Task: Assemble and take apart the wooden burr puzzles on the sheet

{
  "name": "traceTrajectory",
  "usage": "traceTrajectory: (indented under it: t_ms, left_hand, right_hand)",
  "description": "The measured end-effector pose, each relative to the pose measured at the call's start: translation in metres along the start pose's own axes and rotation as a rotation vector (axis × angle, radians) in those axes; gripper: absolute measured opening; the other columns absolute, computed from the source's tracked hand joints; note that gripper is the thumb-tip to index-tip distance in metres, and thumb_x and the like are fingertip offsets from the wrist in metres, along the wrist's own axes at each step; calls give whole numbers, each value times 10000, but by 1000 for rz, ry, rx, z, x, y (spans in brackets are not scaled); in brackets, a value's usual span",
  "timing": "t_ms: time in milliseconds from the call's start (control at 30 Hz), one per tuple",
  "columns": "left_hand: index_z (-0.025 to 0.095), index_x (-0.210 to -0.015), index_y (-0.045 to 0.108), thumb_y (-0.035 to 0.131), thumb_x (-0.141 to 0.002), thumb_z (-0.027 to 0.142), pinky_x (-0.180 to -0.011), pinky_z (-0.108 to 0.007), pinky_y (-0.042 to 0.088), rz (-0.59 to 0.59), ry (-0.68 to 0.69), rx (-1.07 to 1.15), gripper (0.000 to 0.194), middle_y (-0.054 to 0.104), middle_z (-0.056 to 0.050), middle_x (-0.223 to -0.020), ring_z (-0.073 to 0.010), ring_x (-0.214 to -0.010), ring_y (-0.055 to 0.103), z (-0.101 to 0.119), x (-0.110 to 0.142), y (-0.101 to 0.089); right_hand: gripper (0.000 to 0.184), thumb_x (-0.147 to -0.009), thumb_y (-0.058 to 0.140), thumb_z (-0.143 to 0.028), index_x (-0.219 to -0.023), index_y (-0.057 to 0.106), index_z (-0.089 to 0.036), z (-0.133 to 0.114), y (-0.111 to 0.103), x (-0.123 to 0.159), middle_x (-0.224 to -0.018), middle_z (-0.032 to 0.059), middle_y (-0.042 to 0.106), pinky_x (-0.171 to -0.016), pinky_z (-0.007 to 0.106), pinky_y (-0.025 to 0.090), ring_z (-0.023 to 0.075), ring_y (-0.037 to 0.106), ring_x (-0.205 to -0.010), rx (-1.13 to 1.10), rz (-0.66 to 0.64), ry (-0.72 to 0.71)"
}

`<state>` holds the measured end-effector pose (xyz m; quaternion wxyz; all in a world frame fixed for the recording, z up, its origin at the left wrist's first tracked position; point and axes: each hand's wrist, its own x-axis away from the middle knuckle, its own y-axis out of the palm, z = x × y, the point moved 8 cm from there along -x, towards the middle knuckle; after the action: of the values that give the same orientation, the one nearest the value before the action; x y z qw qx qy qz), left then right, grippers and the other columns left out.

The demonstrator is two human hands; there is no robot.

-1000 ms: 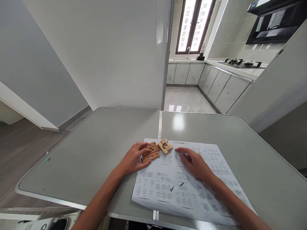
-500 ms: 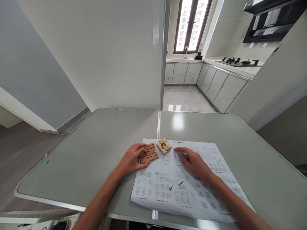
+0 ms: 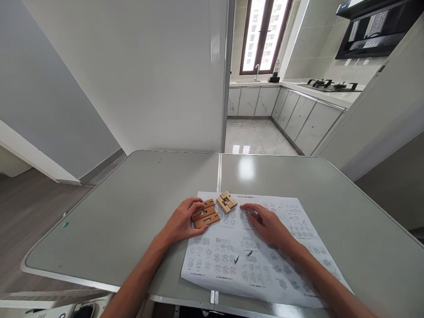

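Several flat wooden puzzle pieces [image 3: 206, 213] lie side by side on a white printed sheet [image 3: 261, 260] on the grey table [image 3: 109, 216]. My left hand [image 3: 181, 221] rests against their left side, fingers curled round the pieces and touching them. A second cluster of lighter wooden pieces [image 3: 226, 202] lies just beyond, untouched. My right hand [image 3: 266, 224] lies flat on the sheet to the right of that cluster, fingers stretched out, holding nothing.
The sheet shows rows of small diagrams with two pen ticks [image 3: 243, 257]. A seam [image 3: 218, 172] runs down the table's middle. A white wall panel stands behind the table; a kitchen doorway opens at the back right.
The view shifted slightly a second ago. My left hand has nudged the flat pieces a little; my right hand has barely moved.
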<state>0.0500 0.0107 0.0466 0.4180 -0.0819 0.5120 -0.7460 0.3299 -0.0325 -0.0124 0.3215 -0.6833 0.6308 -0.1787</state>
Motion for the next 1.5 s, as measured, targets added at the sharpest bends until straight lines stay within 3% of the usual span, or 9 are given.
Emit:
traceTrajectory:
  t_ms: [200, 467, 667, 867, 1033, 1200, 1500]
  left_hand:
    - [287, -1337, 535, 813, -800, 294, -1062, -510, 579, 16, 42, 4, 604, 543, -119, -1407, -315, -1278, 595, 2, 1, 0]
    - [348, -1374, 512, 801, -812, 255, -1014, -506, 620, -15, 16, 177, 639, 430, -97, -1478, -301, -1253, 631, -1, 3, 6]
    - [286, -1430, 474, 801, -801, 236, -1057, -475, 586, -20, 25, 136, 711, 526, -121, -1424, -297, -1261, 622, 3, 1, 4]
    - [265, -1330, 545, 803, -802, 264, -934, -451, 589, 0, 67, 54, 587, 668, -89, -1222, -281, -1087, 659, 10, -2, 0]
    - [264, -1364, 531, 826, -805, 342, -1019, -486, 534, 59, 82, 1, 637, 655, -105, -1296, -312, -1186, 623, 9, -2, -3]
    - [256, -1395, 531, 862, -764, 492, -1009, -510, 535, 33, -43, -34, 751, 646, -126, -1302, -347, -1189, 620, -6, -3, 1]
    - [240, -1366, 544, 859, -775, 455, -1000, -494, 542, -27, -71, -22, 703, 654, -116, -1249, -328, -1161, 619, -6, -4, 5]
  right_hand:
    - [365, -1048, 461, -344, -1361, 645, -312, -1, -1, 1, -1380, 63, 703, -848, 435, 598, 214, 708, -825, 2, -14, 21]
    - [374, -1030, 481, -328, -1369, 638, -323, 1, -1, 0, -1378, 57, 704, -819, 418, 592, 210, 707, -813, 6, -8, -1]
    - [377, -1028, 485, -337, -1368, 646, -313, 2, 0, 0, -1381, 72, 704, -803, 416, 592, 205, 703, -791, -1, -4, 3]
    - [374, -1025, 489, -328, -1363, 648, -321, 3, 0, 0, -1371, 61, 710, -794, 407, 592, 205, 701, -798, 8, -4, 4]
    - [366, -1026, 489, -343, -1351, 655, -316, 1, -1, 1, -1356, 71, 717, -788, 411, 594, 202, 696, -770, -7, -2, 6]
    - [370, -1043, 471, -367, -1374, 633, -328, 3, 1, 1, -1393, 62, 695, -808, 434, 602, 184, 659, -709, -13, -15, 17]
    - [370, -1042, 467, -358, -1361, 647, -308, -2, -2, 0, -1377, 80, 706, -788, 417, 594, 184, 657, -710, -11, -7, 8]
